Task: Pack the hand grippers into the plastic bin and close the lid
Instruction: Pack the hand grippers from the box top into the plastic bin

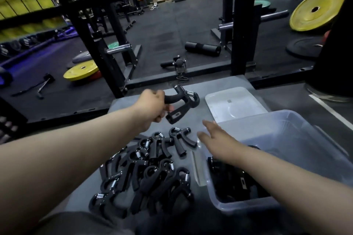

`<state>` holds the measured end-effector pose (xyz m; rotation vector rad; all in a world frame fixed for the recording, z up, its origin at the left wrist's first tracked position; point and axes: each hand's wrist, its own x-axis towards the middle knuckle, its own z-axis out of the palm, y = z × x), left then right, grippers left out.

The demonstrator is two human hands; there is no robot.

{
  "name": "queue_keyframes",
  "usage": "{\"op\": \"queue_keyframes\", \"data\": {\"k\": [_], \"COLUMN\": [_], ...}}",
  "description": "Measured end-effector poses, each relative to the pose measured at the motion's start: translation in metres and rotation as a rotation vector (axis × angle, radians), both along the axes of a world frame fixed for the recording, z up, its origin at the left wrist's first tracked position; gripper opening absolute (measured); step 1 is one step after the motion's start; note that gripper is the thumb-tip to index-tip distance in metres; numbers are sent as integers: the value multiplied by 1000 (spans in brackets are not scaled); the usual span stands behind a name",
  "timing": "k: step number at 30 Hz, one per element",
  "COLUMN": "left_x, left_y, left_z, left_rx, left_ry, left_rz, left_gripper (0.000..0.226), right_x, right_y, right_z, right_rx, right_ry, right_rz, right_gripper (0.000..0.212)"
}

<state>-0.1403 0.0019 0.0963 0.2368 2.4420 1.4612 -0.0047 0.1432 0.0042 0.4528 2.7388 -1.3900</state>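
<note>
Grey tabletop bears hand grippers, gym floor beyond.

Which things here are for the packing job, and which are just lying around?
For the job: hand gripper in the left hand, pile of hand grippers, plastic bin, lid.
Just lying about: yellow weight plate, black foam pad.

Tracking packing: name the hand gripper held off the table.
The hand gripper in the left hand, beyond the pile; the rest lie on the table or in the bin.
</note>
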Motion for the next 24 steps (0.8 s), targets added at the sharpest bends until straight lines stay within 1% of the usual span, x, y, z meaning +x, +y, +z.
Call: {"op": "queue_keyframes", "data": {"k": [3,4,5,6,8,10,12,13,15,17,20,21,24], "left_x": [40,53,69,85,114,134,140,138,129,113,88,81,67], "left_y": [21,29,38,46,62,73,78,77,72,66,58,56,52], "left_z": [6,5,5,5,8,9,3,-2,-17,-36,-61,-67,-79], "left_rx": [-2,-13,-12,-6,-45,-124,-211,-289,-529,-712,-868,-888,-979], "left_ry": [15,35,49,60,140,220,245,299,500,645,687,688,700], "left_rz": [-91,-146,-210,-281,-432,-600,-763,-821,-891,-974,-1067,-1081,-1126], "left_gripper": [32,31,29,25,24,23,24,24,26,36,46,47,49], "right_x": [1,3,6,10,21,29,41,47,60,73,89,92,90], "right_y": [10,16,24,32,48,67,84,94,112,126,138,140,141], "right_z": [33,43,51,58,67,68,61,53,37,25,13,9,-4], "right_rx": [-613,-791,-923,-1002,-1028,-928,-787,-673,-399,-163,160,223,277], "right_ry": [-19,-37,-49,-51,-69,-117,-194,-234,-329,-431,-574,-610,-655], "right_rz": [-224,-248,-227,-186,-177,-212,-263,-301,-358,-349,-272,-254,-239], "right_gripper": [59,58,54,51,48,39,30,27,27,26,24,23,14]}}
